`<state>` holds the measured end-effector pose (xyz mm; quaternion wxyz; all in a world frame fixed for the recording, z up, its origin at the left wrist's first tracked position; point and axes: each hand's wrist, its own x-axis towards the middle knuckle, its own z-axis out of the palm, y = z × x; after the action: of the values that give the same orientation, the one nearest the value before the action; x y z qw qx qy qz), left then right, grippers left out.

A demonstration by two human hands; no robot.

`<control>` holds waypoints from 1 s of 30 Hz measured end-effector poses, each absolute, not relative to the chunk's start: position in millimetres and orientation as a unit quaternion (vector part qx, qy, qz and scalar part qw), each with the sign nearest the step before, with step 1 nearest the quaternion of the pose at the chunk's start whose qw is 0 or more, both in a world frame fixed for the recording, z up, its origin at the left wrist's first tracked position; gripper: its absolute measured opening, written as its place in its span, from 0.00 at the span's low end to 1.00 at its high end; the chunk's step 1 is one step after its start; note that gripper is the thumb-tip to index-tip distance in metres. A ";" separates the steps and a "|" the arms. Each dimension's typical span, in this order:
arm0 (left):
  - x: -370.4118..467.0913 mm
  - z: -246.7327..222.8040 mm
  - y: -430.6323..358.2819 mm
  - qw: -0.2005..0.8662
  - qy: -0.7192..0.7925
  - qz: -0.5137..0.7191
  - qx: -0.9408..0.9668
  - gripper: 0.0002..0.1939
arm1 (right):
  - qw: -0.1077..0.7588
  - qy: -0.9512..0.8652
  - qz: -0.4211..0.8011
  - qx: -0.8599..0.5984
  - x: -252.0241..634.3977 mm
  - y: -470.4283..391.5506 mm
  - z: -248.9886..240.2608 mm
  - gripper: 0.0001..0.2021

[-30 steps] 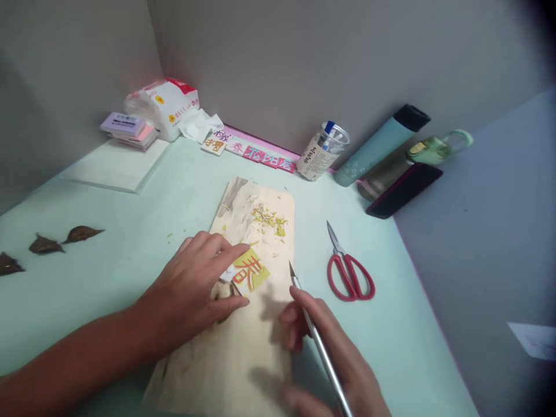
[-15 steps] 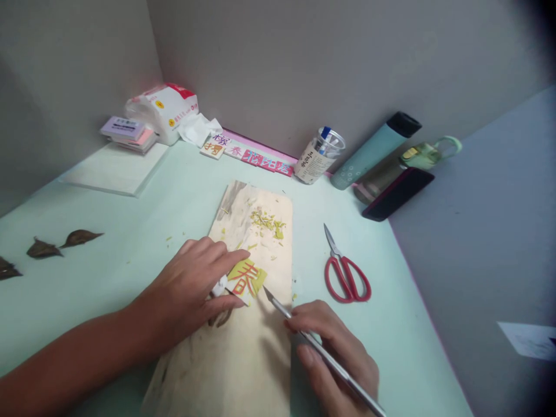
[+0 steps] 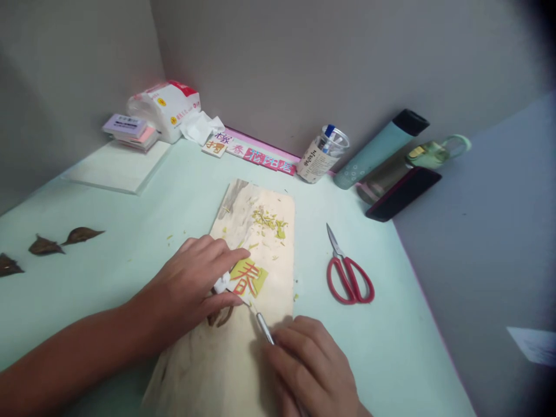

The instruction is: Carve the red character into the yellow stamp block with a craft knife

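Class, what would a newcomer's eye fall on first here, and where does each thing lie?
Probably the yellow piece with a red character, on the board beside the left hand, with the knife in the right hand close below it. Next, the red-handled scissors, on the table to the right of the board. Then perhaps the brown leaves at the table's far left.

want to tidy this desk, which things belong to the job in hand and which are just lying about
Job in hand: knife, yellow piece, wooden board, yellow scraps

Apparently lying about: red-handled scissors, brown leaves, tissue pack, clear cup, teal bottle
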<state>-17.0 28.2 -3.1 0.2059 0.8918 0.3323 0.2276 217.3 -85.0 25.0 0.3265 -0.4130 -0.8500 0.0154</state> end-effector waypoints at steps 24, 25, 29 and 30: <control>-17.0 -4.1 28.9 0.207 0.326 0.246 0.889 0.19 | 0.196 -0.888 -0.041 -0.415 216.4 -95.9 29.4 0.09; -17.0 -4.0 28.9 0.207 0.328 0.245 0.889 0.18 | 0.194 -0.889 -0.039 -0.414 216.5 -96.1 29.1 0.09; -15.7 -5.2 29.0 0.204 0.332 0.249 0.887 0.17 | 0.191 -0.889 -0.035 -0.416 216.5 -97.2 27.0 0.08; -15.3 -5.9 29.2 0.204 0.332 0.249 0.887 0.17 | 0.188 -0.888 -0.037 -0.417 216.3 -97.4 26.3 0.07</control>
<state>-15.3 29.2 -5.9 0.2035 0.8866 0.3325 0.2490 216.3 -97.4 26.3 0.1881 -0.4174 -0.8883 -0.0369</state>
